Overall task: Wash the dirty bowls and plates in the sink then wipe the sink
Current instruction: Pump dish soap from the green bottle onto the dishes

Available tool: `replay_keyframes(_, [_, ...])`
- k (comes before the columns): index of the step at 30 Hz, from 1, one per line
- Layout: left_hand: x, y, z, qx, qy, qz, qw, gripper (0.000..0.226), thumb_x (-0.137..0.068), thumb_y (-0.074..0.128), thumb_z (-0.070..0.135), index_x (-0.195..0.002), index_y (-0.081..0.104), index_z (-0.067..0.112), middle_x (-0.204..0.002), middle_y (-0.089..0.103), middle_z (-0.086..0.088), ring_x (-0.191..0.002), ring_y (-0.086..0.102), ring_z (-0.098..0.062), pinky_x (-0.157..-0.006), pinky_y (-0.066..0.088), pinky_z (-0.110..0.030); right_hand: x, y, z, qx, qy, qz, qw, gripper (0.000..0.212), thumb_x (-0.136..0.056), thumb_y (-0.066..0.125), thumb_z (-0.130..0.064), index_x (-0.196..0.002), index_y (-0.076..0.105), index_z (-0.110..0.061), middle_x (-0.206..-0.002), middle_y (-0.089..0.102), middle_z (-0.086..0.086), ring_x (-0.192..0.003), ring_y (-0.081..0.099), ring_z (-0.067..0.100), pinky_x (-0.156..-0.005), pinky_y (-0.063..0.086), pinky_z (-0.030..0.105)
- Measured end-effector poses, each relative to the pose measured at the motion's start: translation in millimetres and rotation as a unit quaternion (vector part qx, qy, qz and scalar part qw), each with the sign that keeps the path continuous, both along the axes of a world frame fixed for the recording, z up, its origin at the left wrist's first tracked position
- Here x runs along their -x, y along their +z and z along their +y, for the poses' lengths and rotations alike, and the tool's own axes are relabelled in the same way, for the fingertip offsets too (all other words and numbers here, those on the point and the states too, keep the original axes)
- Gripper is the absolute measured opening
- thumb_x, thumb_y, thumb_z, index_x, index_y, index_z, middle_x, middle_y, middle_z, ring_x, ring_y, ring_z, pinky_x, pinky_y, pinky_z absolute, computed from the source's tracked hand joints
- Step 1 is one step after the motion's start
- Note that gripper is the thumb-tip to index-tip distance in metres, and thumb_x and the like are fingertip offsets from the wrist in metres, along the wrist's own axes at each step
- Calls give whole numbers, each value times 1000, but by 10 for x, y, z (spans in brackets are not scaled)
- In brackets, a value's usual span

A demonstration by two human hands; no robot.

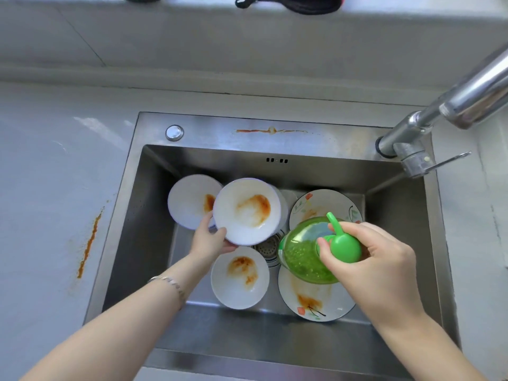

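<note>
Where the arms enter, bottom of frame: two bare forearms, a bracelet on the left wrist.
Near bowl: white, orange-stained, upright on the floor of the sink, lower centre.
Near plate: flower-patterned, stained, lower right of the basin, partly under the soap bottle.
Right hand: grip clamped round the neck of the green soap bottle, just under its pump head; spout points up-frame.
Left hand: grip clamped on the lower-left rim of the held bowl, thumb over the rim; the bowl is white, stained and tilted above the basin floor, centre frame.
Drain strainer: between the two hands.
Far bowl: stained, left of and partly behind the held bowl.
Far plate: patterned, right rear, beyond the bottle.
Bench: grey, with an orange streak at frame left.
Faucet: chrome, upper right.
Dark cloth: on the ledge, top edge.
</note>
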State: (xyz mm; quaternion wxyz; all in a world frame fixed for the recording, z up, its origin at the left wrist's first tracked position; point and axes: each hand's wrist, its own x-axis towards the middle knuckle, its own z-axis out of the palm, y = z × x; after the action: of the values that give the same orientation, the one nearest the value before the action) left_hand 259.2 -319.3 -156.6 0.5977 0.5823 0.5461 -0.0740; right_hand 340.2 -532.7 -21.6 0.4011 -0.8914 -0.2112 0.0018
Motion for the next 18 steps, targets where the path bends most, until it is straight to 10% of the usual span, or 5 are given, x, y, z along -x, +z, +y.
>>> replay_keyframes(4, [556, 195, 287, -37, -6, -17, 999, 48, -91, 44, -5, -133, 39, 17, -98, 59, -20, -69, 63, -29, -47, 56, -25, 59, 29, 67, 4, 17, -7, 1000, 18, -65, 73, -17, -80, 73, -5, -64, 63, 4, -69, 53, 16, -63, 43, 11])
replay_keyframes(18, [1331, -57, 299, -43, 146, 139, 979, 48, -90, 36, -8, -132, 41, 14, -127, 44, -11, -118, 45, -44, -71, 52, -48, 265, 88, 326, 13, 82, 3, 997, 18, -65, 71, -19, -80, 73, -8, -63, 58, -3, -70, 52, 12, -63, 41, 10])
